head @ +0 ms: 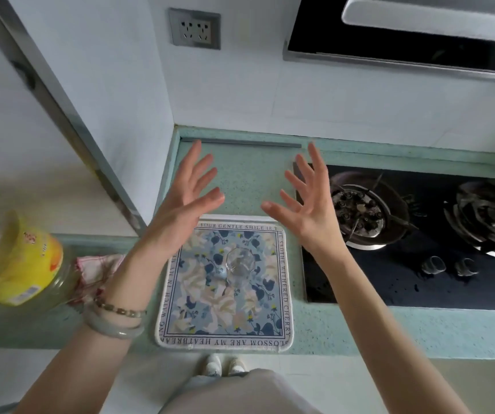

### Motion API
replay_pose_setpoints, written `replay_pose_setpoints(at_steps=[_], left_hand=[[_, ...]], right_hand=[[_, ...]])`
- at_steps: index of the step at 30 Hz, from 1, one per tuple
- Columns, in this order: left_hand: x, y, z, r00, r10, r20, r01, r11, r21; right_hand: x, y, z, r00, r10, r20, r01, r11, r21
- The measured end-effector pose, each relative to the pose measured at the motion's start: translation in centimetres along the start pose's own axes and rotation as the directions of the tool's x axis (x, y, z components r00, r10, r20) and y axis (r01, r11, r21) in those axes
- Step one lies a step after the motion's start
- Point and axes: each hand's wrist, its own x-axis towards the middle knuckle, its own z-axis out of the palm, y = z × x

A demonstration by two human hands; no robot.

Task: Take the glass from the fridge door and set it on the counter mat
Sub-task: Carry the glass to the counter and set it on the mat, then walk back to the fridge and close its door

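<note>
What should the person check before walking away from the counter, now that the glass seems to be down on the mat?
1. Clear drinking glass on the floral fabric mat: ok, it sits near the mat's middle.
2. Glass upright: ok, seen from above with its rim showing.
3. Left hand free of the glass: ok, fingers spread, nothing held.
4. Right hand free: ok, open and above the counter.
5. Glass away from the black gas stove: ok, the mat lies beside it, not on it.
6. Yellow-labelled clear jar at the left steady: cannot tell, it is blurred and tilted at the picture's edge.
</note>
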Motion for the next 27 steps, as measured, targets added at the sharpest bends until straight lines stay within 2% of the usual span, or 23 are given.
replay_pose_setpoints(at_steps=[2,4,6,9,13,20,27], left_hand=[[-0.8,2.3,0.8,0.989,0.138,0.048,-0.14,0.989,0.056],[-1.4,3.3,1.4,0.972,0.216,0.09,-0.224,0.97,0.096],[-1.3,3.1,1.6,0.973,0.21,0.094,-0.223,0.964,0.146],[-1.2,2.0,1.5,0.988,0.155,0.023,-0.156,0.967,0.201],[-1.0,2.0,2.1,0.985,0.169,0.032,-0.172,0.961,0.217],[0.3,2.6,4.3,0.973,0.174,0.154,-0.206,0.952,0.228],[2.9,2.6,8.5,0.921,0.167,0.352,-0.234,0.96,0.156]], right_hand=[[-0.4,-1.3,-0.7,0.996,-0.08,-0.027,0.08,0.997,0.02],[-0.7,-1.7,-1.2,0.992,-0.124,-0.029,0.123,0.992,-0.03],[-0.6,-1.5,-1.6,0.992,-0.123,-0.034,0.12,0.989,-0.091],[-0.9,-1.2,-2.1,0.995,-0.078,-0.056,0.074,0.995,-0.073],[-1.6,-1.3,-3.0,0.991,-0.094,-0.094,0.087,0.993,-0.078],[-3.0,-1.8,-4.4,0.981,-0.076,-0.18,0.062,0.995,-0.081],[-6.8,-2.4,-8.0,0.915,-0.063,-0.399,0.017,0.993,-0.118]])
